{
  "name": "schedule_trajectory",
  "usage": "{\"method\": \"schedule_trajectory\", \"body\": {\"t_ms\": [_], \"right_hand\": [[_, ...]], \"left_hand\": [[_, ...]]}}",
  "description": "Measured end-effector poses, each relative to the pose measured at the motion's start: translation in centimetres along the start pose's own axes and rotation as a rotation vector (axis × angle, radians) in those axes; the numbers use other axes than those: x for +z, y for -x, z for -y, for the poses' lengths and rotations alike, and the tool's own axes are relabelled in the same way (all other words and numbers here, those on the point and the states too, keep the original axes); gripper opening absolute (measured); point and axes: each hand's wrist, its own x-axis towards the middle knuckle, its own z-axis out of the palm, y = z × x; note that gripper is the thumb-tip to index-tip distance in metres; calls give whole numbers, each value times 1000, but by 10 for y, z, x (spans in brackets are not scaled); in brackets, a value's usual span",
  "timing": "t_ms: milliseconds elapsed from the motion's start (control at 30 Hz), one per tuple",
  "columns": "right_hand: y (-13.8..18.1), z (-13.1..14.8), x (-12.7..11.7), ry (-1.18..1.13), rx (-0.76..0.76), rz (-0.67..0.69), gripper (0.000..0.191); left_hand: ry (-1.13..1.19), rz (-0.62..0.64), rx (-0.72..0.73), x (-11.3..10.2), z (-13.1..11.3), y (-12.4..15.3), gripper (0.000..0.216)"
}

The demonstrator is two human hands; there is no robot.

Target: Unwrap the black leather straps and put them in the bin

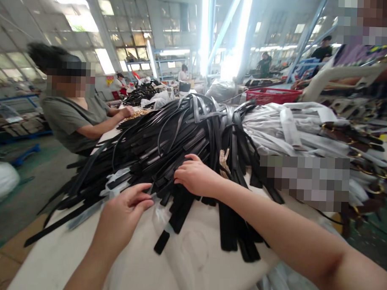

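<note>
A large heap of black straps (181, 136) covers the table in front of me. My right hand (197, 177) rests over the heap, fingers curled onto a black strap, though the grip is partly hidden. Lower and to the left, my left hand (126, 210) has its thumb and fingertips close together on what looks like thin clear plastic (159, 213). Beneath the hands, the ends of several straps reach toward me over the pale tabletop (193, 246). One strap end (161, 242) shows a clear band around it. A tan strip (224, 161) lies among the straps, right of my right hand.
White-wrapped straps (289, 127) with gold-coloured buckles are piled to the right. Behind them stands a red basket (273, 96). At the left, a person in a grey shirt (76, 119) works at the table beside small gold-coloured pieces (137, 114). Another person stands at far right.
</note>
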Motion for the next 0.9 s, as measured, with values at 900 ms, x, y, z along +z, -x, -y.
{"method": "schedule_trajectory", "body": {"t_ms": [900], "right_hand": [[12, 42, -12, -198, -154, 47, 16]], "left_hand": [[-193, 144, -36, -37, -44, 40, 19]]}}
